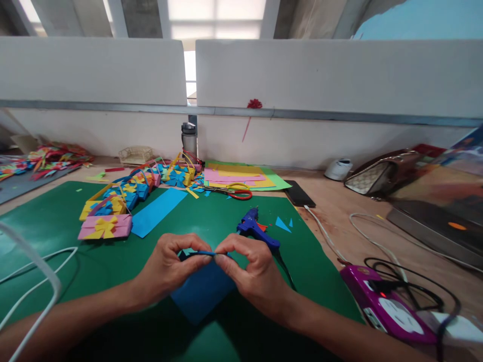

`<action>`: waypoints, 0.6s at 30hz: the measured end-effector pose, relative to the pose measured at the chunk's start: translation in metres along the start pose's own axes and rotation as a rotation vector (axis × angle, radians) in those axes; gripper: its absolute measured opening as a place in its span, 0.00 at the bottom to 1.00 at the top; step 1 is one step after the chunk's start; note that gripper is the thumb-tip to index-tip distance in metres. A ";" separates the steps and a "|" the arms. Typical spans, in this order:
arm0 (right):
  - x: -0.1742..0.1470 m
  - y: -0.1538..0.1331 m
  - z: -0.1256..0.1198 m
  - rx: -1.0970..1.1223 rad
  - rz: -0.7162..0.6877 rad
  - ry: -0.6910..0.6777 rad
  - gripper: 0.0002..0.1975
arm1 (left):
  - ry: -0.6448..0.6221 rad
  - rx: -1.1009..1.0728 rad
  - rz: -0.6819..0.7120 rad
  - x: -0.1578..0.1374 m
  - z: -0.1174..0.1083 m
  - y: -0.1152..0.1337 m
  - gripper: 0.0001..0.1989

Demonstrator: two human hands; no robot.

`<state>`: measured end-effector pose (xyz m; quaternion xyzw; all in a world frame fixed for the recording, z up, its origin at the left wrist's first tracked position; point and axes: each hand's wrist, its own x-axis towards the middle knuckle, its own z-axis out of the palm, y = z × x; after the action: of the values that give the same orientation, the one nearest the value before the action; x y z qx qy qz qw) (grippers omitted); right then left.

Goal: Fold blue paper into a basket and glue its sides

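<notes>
A piece of blue paper (204,294) is held up over the green mat, its upper edge folded over. My left hand (177,261) pinches that edge between thumb and forefinger. Right beside it, my right hand (251,264) pinches the same edge, the fingertips of both hands almost meeting. The lower part of the paper hangs below in shadow. Just beyond my right hand lies a blue hot glue gun (258,230). A flat blue paper strip (158,211) rests on the mat past my left hand.
Small folded paper baskets (105,226) with bows stand at the left. Scissors (239,191) and coloured paper sheets (241,176) lie at the back, near a bottle (188,138) and a phone (299,193). A purple power strip (388,304) with cables sits at right; a white cable (45,269) crosses the left.
</notes>
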<state>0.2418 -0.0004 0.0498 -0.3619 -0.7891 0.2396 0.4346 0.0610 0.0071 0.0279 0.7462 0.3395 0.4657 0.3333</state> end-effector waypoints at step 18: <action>-0.003 0.001 -0.004 -0.015 0.024 -0.010 0.06 | -0.066 -0.078 -0.101 0.000 -0.003 -0.001 0.08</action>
<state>0.2463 -0.0018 0.0496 -0.3734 -0.7886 0.2409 0.4249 0.0580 0.0078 0.0281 0.7295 0.3469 0.4365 0.3962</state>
